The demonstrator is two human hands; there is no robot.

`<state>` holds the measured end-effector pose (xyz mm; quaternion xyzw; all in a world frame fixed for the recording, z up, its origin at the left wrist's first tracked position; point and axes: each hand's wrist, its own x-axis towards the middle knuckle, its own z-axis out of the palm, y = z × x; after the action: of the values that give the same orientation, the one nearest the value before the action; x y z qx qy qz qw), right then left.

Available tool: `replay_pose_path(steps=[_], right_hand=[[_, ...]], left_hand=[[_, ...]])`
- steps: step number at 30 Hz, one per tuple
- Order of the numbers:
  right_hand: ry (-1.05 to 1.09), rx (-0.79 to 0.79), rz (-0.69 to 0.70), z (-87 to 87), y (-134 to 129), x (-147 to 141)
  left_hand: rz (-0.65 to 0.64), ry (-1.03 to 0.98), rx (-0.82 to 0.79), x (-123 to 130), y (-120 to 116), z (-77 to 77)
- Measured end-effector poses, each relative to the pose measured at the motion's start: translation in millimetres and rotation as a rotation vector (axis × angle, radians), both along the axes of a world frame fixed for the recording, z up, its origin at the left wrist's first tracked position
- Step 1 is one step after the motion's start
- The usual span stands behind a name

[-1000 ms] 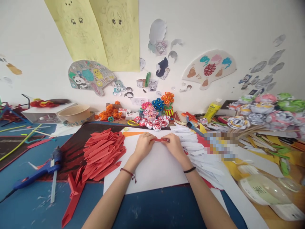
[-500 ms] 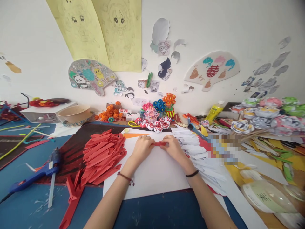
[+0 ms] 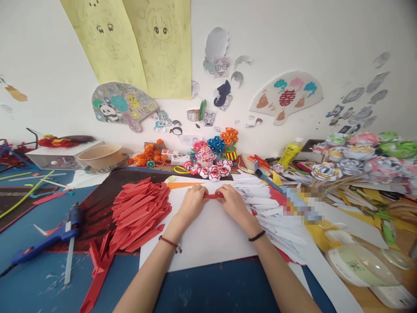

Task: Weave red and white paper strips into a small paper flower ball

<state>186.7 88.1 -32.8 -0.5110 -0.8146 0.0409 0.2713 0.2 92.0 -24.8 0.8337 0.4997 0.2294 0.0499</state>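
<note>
Between my two hands a narrow folded red paper strip is held level above a white paper sheet. My left hand pinches its left end, and my right hand pinches the right end. The fingertips partly cover both ends. To the left of my left hand lies a heap of folded red paper strips. Beside my right hand, folded white paper strips are spread in a pile.
A blue glue gun with a glue stick lies at the left. Red and white paper flowers sit behind the sheet. A clear bottle lies at the right, near paper flowers on sticks and a yellow bottle.
Both hands still hold the red paper strip, and their grip looks nearly the same. The whole view has shifted slightly, with things appearing a little further left.
</note>
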Motion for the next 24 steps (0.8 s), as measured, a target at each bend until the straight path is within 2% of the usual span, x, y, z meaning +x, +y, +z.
replay_pose_path(steps=[17, 24], right_hand=[[-0.126, -0.009, -0.02, 1.8, -5.2, -2.9], [-0.082, -0.016, -0.006, 6.0, -7.5, -1.7]], left_hand=[[-0.023, 0.095, -0.034, -3.2, -4.6, 2.2], [-0.03, 0.077, -0.019, -6.3, -2.6, 2.7]])
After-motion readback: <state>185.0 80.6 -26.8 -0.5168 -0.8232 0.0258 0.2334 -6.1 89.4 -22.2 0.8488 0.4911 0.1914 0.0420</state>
